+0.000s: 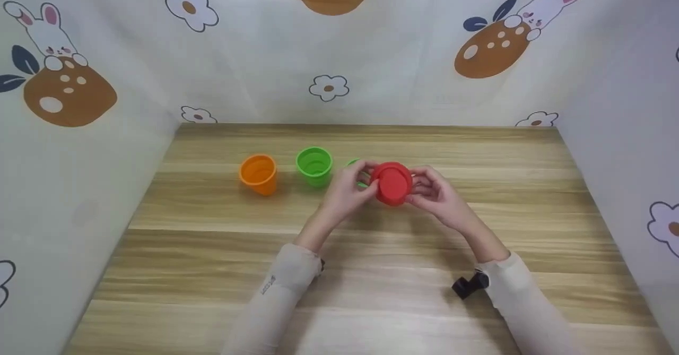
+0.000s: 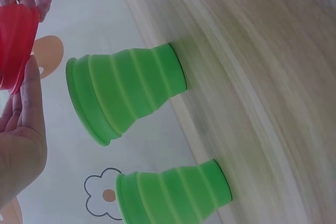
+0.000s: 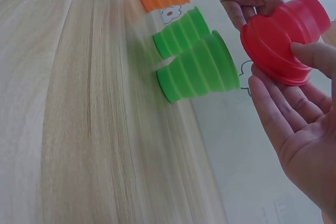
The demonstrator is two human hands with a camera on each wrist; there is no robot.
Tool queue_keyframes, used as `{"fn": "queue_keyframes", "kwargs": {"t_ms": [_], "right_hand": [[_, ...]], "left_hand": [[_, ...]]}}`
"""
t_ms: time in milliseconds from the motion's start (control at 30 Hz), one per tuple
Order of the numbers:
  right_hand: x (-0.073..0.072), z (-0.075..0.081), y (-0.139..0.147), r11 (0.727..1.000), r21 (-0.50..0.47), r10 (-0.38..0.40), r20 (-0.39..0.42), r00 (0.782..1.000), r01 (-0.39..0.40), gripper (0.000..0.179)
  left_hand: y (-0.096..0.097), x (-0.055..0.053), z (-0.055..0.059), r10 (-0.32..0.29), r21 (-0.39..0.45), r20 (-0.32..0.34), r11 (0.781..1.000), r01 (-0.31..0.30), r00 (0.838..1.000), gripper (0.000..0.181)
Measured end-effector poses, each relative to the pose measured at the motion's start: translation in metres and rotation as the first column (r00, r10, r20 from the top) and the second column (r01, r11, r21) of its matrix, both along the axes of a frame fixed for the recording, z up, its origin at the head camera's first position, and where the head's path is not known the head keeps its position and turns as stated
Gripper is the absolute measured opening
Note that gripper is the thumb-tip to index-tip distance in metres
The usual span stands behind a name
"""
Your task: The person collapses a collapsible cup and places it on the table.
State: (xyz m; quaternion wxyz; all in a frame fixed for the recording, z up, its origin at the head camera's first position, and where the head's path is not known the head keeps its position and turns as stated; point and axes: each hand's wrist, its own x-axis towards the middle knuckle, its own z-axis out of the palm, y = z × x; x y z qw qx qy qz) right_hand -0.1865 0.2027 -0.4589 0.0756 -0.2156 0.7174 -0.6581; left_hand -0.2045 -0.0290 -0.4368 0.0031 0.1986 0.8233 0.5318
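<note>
Both hands hold a red collapsible cup point(image 1: 394, 186) up off the table, one on each side, its flat base towards the head camera. My left hand point(image 1: 344, 189) grips its left side between thumb and fingers. On the opposite side my right hand point(image 1: 441, 198) has its thumb against the ribbed wall and its fingers under the wide rim. The cup point(image 3: 281, 40) looks partly folded and tilted in the right wrist view. One green ribbed cup point(image 2: 126, 90) stands upright close behind the left hand, which mostly covers it in the head view.
A second green cup point(image 1: 314, 165) and an orange cup point(image 1: 259, 173) stand upright in a row to the left on the wood-grain table point(image 1: 371, 302). Patterned cloth point(image 1: 254, 68) encloses the back and sides. A black wrist device point(image 1: 469, 285) sits at the right cuff.
</note>
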Motion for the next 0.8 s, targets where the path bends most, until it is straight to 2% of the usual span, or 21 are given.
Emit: {"fn": "queue_keyframes", "kwargs": {"t_ms": [233, 467, 667, 800], "right_hand": [[0.0008, 0.001, -0.005, 0.996, 0.0, -0.085, 0.0, 0.996, 0.085, 0.05], [0.0002, 0.0027, -0.0092, 0.986, 0.018, -0.165, -0.033, 0.986, 0.166, 0.047], [-0.0003, 0.0051, -0.0096, 0.969, 0.072, -0.233, -0.047, 0.971, 0.236, 0.045], [-0.0018, 0.0053, -0.0086, 0.961, 0.103, -0.252, -0.067, 0.965, 0.258, 0.044]], "left_hand": [[0.0013, 0.0013, 0.0012, 0.0, 0.006, -0.008, 1.0, 0.0, 1.0, 0.029], [0.0023, 0.0028, 0.0028, -0.02, 0.007, 0.005, 1.0, 0.02, 1.0, 0.029], [0.0019, 0.0041, 0.003, -0.056, 0.032, 0.044, 0.998, 0.054, 0.997, 0.029], [0.0016, 0.0049, 0.0033, -0.081, 0.039, 0.072, 0.996, 0.078, 0.994, 0.031]]}}
